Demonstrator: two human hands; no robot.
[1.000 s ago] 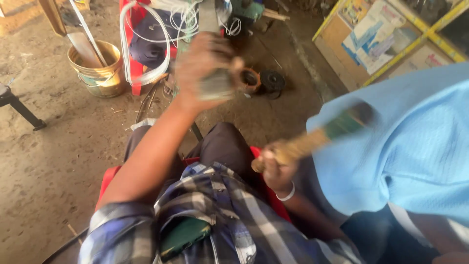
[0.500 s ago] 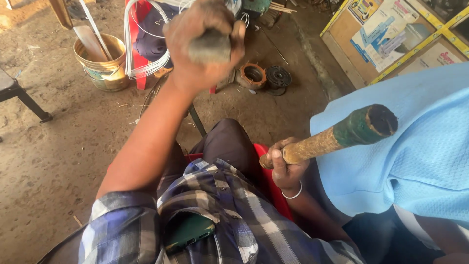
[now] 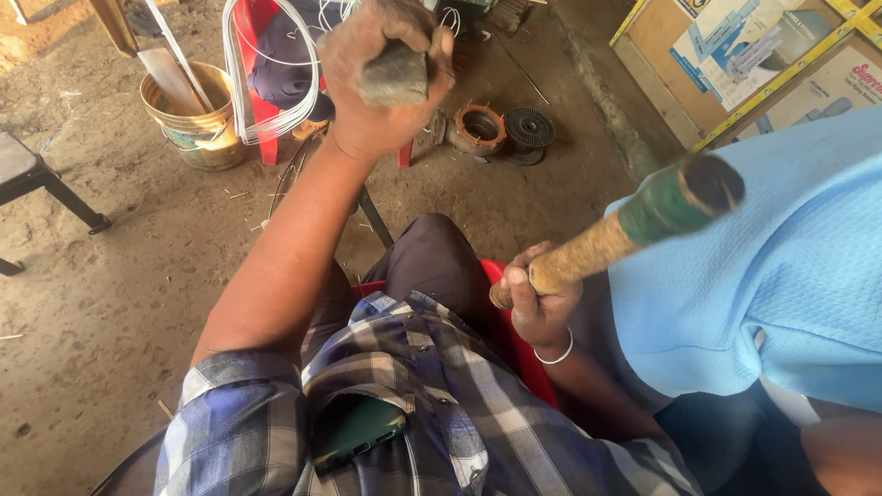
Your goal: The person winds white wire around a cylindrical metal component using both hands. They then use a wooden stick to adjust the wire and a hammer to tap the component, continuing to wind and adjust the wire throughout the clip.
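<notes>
Left hand (image 3: pixel 381 78) raised at twelve o'clock, fist closed tight around a grey stone-like tool (image 3: pixel 393 75), only its blunt end showing. Right hand (image 3: pixel 540 298) at four o'clock from it, fingers wrapped fully around the lower end of a wooden handle (image 3: pixel 588 253), green-wrapped head (image 3: pixel 680 197) angled up toward two o'clock, lying against a light blue shirt (image 3: pixel 781 266). On the dirt floor: bucket (image 3: pixel 197 124) at ten o'clock, white wire coil (image 3: pixel 276 83) just beside it, round motor parts (image 3: pixel 501 130) near one o'clock.
</notes>
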